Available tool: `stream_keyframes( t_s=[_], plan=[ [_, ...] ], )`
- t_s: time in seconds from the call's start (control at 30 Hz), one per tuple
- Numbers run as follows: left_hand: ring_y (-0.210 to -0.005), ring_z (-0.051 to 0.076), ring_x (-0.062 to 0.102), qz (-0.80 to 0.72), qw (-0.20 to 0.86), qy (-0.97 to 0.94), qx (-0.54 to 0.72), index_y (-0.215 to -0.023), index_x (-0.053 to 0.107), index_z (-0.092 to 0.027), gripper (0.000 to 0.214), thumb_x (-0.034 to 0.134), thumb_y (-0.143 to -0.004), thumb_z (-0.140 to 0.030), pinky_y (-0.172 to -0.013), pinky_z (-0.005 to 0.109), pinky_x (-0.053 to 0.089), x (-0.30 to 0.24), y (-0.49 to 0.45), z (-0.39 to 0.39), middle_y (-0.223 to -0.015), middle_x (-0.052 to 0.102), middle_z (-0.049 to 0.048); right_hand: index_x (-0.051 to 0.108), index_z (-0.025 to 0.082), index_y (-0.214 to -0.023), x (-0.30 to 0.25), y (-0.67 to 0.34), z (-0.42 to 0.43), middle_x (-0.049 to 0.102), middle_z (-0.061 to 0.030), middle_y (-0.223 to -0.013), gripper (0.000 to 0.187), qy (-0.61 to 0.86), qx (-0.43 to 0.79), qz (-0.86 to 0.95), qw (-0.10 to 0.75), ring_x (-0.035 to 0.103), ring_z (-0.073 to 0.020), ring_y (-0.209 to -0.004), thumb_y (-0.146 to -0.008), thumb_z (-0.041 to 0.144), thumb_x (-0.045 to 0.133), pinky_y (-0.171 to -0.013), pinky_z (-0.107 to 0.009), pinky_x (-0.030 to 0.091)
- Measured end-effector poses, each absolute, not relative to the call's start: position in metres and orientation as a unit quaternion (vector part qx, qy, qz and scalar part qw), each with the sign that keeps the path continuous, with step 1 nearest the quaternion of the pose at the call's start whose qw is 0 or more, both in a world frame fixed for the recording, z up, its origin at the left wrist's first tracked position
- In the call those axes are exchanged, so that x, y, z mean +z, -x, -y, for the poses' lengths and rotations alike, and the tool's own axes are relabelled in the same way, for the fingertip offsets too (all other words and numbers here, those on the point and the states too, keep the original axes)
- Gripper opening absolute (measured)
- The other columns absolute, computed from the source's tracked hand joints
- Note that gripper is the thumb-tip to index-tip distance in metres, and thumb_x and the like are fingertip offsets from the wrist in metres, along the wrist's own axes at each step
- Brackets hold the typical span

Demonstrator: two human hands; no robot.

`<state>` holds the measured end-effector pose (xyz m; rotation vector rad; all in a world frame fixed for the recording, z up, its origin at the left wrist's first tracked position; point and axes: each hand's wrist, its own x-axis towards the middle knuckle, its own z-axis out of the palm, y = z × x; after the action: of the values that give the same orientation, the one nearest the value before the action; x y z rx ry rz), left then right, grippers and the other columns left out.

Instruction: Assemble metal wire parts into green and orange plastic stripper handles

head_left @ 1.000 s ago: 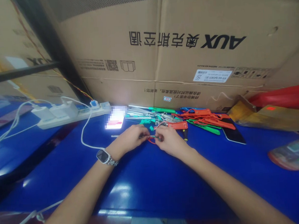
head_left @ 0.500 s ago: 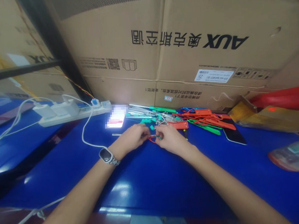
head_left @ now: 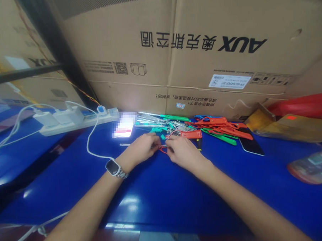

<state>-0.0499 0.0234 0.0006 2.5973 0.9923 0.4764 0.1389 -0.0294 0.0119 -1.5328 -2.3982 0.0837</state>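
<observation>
My left hand and my right hand meet over the blue table, fingers pinched together on a small red wire loop with a thin metal piece between them. A smartwatch sits on my left wrist. Just behind the hands lies a heap of thin metal rods with green and orange handles. A lit phone lies left of the heap.
A large cardboard box walls off the back of the table. A white power strip with chargers and cables is at the left. A dark phone lies to the right, with packets and a red object beyond.
The hands have stayed together at the same spot, with the right fingers shifting slightly on the small piece. Nothing else moved.
</observation>
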Motion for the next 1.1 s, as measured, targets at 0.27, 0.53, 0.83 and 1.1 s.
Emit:
stream_keyframes(
  t_s=[0.27,0.53,0.83,1.1],
  plan=[
    [-0.083,0.019,0.063,-0.355,0.146,-0.91,0.154,-0.089,0.064,-0.02,0.011,0.055,-0.093,-0.02,-0.073,0.028,0.047,0.002,0.045,-0.02,-0.093,0.063,0.0045,0.061,0.018,-0.068,0.003,-0.147,0.026,0.06,-0.0029,-0.073,0.016,0.526,0.076,0.823,0.202,0.052,-0.0147,-0.064,-0.079,0.007,0.057,-0.06,-0.027,0.034],
    [-0.085,0.021,0.062,-0.38,0.068,-0.918,0.092,-0.091,0.06,-0.015,0.015,0.046,-0.097,-0.018,-0.071,0.03,0.047,0.007,0.037,-0.012,-0.096,0.063,0.0081,0.062,0.018,-0.07,0.002,-0.143,0.027,0.063,-0.0036,-0.074,0.014,0.558,0.077,0.804,0.191,0.054,-0.0156,-0.065,-0.078,0.009,0.056,-0.061,-0.026,0.035],
    [-0.086,0.02,0.062,-0.386,0.104,-0.91,0.109,-0.089,0.061,-0.017,0.014,0.048,-0.095,-0.015,-0.074,0.03,0.048,0.009,0.037,-0.011,-0.095,0.063,0.0062,0.057,0.019,-0.067,0.013,-0.143,0.024,0.065,-0.0031,-0.072,0.014,0.573,0.095,0.796,0.17,0.056,-0.015,-0.065,-0.077,0.009,0.055,-0.058,-0.025,0.032],
    [-0.084,0.02,0.061,-0.38,0.119,-0.908,0.132,-0.086,0.06,-0.018,0.013,0.05,-0.093,-0.014,-0.072,0.03,0.046,0.004,0.039,-0.013,-0.092,0.063,0.0047,0.054,0.019,-0.066,0.009,-0.153,0.018,0.059,0.0011,-0.065,0.015,0.507,0.138,0.824,0.213,0.051,-0.0121,-0.061,-0.074,0.007,0.058,-0.057,-0.023,0.03]
  ],
)
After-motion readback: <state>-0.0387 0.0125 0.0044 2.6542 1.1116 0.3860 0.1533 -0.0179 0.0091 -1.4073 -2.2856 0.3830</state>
